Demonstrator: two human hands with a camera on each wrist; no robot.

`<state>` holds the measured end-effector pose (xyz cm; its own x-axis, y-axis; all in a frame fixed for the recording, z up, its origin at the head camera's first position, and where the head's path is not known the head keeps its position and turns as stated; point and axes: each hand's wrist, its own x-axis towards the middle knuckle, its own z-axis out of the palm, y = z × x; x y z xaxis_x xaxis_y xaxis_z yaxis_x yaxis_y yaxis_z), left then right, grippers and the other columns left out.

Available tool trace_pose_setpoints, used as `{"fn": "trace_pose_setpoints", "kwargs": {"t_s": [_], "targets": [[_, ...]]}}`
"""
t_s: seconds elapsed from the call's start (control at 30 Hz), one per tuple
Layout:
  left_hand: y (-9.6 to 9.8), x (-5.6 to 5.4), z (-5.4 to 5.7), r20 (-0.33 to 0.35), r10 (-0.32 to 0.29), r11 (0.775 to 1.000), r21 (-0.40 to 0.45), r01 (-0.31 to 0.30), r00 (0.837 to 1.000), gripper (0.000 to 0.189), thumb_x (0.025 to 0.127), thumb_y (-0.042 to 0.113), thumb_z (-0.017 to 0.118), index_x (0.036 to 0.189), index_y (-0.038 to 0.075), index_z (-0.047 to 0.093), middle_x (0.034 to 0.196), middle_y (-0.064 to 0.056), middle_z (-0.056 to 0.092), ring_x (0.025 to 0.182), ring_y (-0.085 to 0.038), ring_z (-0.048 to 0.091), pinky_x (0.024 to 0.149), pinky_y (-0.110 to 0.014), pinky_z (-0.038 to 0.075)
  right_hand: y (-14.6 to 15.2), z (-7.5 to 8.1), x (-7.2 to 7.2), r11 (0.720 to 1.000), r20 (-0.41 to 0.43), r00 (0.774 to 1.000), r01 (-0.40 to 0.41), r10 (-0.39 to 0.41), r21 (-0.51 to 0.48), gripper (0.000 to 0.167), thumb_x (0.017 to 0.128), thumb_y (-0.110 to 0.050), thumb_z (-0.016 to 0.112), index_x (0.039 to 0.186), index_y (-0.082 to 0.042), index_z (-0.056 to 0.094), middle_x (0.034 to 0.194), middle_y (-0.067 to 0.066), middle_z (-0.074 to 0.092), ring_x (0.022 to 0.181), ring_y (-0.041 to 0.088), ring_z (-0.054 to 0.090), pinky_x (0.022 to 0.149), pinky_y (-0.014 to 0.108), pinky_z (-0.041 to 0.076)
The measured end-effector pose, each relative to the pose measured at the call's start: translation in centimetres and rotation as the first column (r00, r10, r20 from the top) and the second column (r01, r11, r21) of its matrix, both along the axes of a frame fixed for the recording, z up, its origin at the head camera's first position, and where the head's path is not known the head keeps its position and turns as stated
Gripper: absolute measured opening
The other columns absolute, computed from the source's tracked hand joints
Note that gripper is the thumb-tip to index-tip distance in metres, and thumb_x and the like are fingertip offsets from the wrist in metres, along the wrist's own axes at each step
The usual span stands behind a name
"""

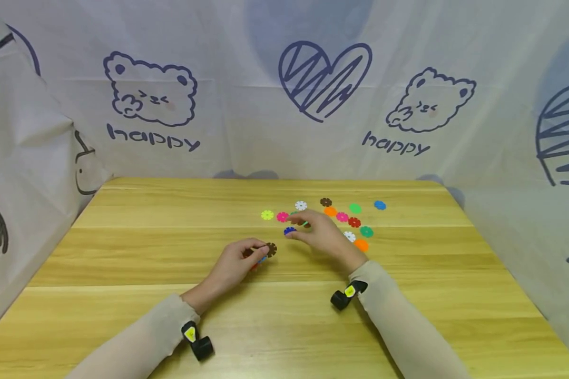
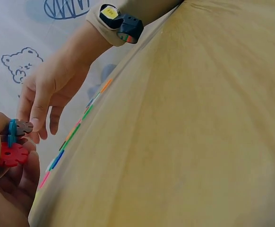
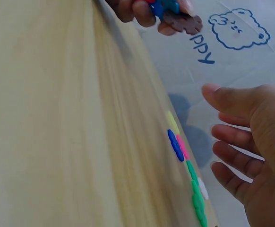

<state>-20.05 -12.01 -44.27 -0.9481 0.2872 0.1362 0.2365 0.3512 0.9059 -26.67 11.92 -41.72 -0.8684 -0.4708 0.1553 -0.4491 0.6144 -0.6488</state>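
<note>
Slotted plastic snowflake discs are joined in my left hand (image 1: 231,263): a red disc (image 2: 13,154), a blue disc (image 2: 12,135) and a brown disc (image 2: 24,126). Thumb and fingers pinch this small build above the table, with the brown disc sticking out to the right. My right hand (image 1: 326,236) hovers over the loose discs, thumb and fingers apart and nothing between them. A dark blue disc (image 1: 289,230) lies below its thumb, and a pink disc (image 1: 282,217) lies just left of its fingertips. The right hand partly hides green and red discs.
Loose discs lie spread on the wooden table (image 1: 170,221), among them a yellow disc (image 1: 267,215), a white disc (image 1: 301,205), an orange disc (image 1: 361,245) and a light blue disc (image 1: 380,205). A printed cloth (image 1: 246,126) hangs behind the table's far edge.
</note>
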Motion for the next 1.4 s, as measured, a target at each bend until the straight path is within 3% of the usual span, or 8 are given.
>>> {"fn": "trace_pose_setpoints", "kwargs": {"t_s": [0.3,0.5,0.93,1.2,1.4], "targets": [[-0.1,-0.2,-0.3,0.046,-0.016,0.998,0.061,0.013,0.999,0.022,0.099,0.028,0.061,0.103,0.009,0.072,0.068,-0.004,0.059,0.063,-0.016,0.053,0.056,-0.025,0.044,0.1,-0.7,-1.1,0.999,0.052,0.999,-0.009,0.007,0.041,0.044,0.090,-0.030,0.074,0.129,-0.012,0.064,0.119,0.002,0.062,0.106,0.021,0.058,0.093,0.040,0.049],[-0.1,-0.3,-0.3,0.075,-0.027,0.996,0.086,0.020,0.997,0.022,0.100,0.026,0.060,0.103,0.007,0.072,0.071,-0.004,0.060,0.064,-0.016,0.052,0.056,-0.024,0.045,-0.1,-1.0,-1.7,0.993,0.048,0.999,0.000,-0.006,0.114,0.048,0.086,-0.030,0.077,0.128,-0.011,0.063,0.117,0.002,0.064,0.103,0.019,0.059,0.091,0.037,0.050],[-0.1,-0.3,-0.4,0.097,-0.027,0.995,0.096,0.018,0.995,0.023,0.100,0.025,0.060,0.104,0.007,0.072,0.082,-0.006,0.063,0.068,-0.016,0.054,0.060,-0.024,0.049,-0.4,-1.6,-2.0,0.991,0.036,0.999,-0.001,-0.004,0.137,0.045,0.085,-0.031,0.078,0.124,-0.011,0.066,0.104,-0.001,0.062,0.095,0.017,0.058,0.087,0.036,0.049],[0.0,-0.3,-0.4,0.106,-0.018,0.995,0.094,0.008,0.994,0.021,0.100,0.024,0.060,0.104,0.008,0.072,0.090,-0.006,0.066,0.070,-0.016,0.055,0.060,-0.024,0.049,-0.3,-1.8,-2.0,0.985,0.025,1.000,-0.020,0.016,0.173,0.043,0.088,-0.034,0.075,0.124,-0.013,0.067,0.107,0.000,0.061,0.095,0.016,0.057,0.086,0.034,0.049],[0.0,-0.3,-0.4,0.103,-0.012,0.997,0.083,0.003,0.995,0.022,0.100,0.026,0.060,0.103,0.009,0.073,0.090,-0.005,0.066,0.070,-0.017,0.055,0.059,-0.024,0.048,-0.1,-1.9,-2.0,0.974,-0.011,0.998,-0.050,0.054,0.221,0.042,0.091,-0.032,0.072,0.126,-0.010,0.065,0.119,0.006,0.060,0.104,0.020,0.057,0.093,0.038,0.047]]}}
